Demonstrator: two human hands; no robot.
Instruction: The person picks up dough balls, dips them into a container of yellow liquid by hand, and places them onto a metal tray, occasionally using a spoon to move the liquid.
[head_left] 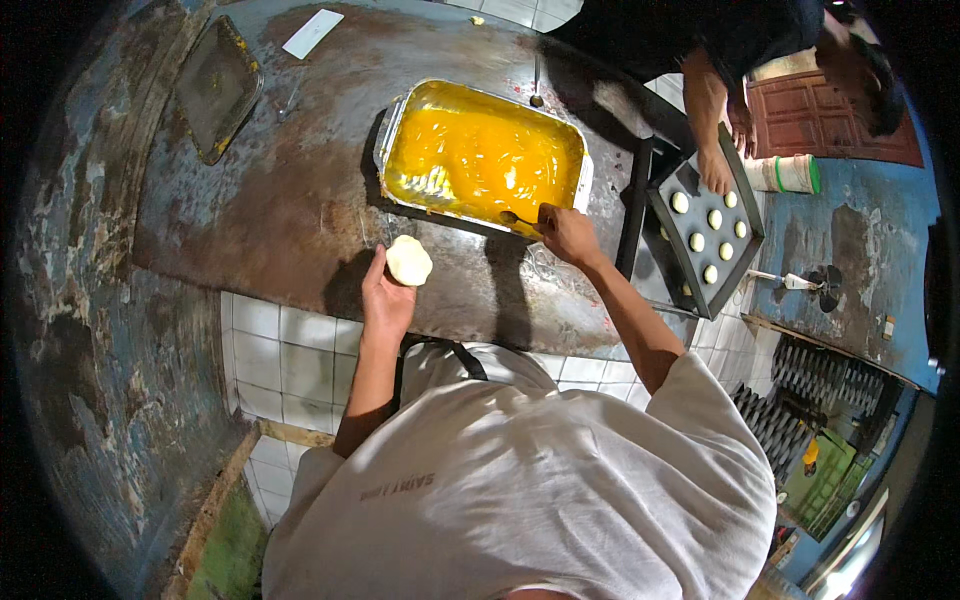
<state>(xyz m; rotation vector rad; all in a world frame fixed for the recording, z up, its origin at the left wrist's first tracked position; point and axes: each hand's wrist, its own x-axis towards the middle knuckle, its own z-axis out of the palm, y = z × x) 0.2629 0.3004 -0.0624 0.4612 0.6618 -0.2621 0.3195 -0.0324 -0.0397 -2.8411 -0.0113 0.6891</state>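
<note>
Evidently both hands were occupied at the worn metal-topped table (pixel 270 215). The left hand (pixel 386 302) had hold of a flattened, pale dough round (pixel 409 261), which lay across its fingers with the thumb up along one edge; the fingers were loosely curved, though how far they curled underneath could not be told. That dough was near the table's front edge, just outside the near left corner of a silvery rectangular pan (pixel 450 213) of glossy yellow filling (pixel 470 150). At the pan's near right corner, the right hand (pixel 568 236) was closed around the handle of a spoon (pixel 511 217) — its bowl pointed left over the filling, and whether it touched the surface could not be made out. To the right, a co-worker's hand (pixel 715 170) reached down into a black tray (pixel 740 262) bearing several small pale dough balls (pixel 714 218); that tray sat tilted in view above another dark tray (pixel 648 268). Beyond the pan stood out a long-handled utensil (pixel 537 100), and toward the far left lay a white rectangular object (pixel 312 34) and a stained, shallow tray (pixel 213 95) — both well apart from the hands.
</note>
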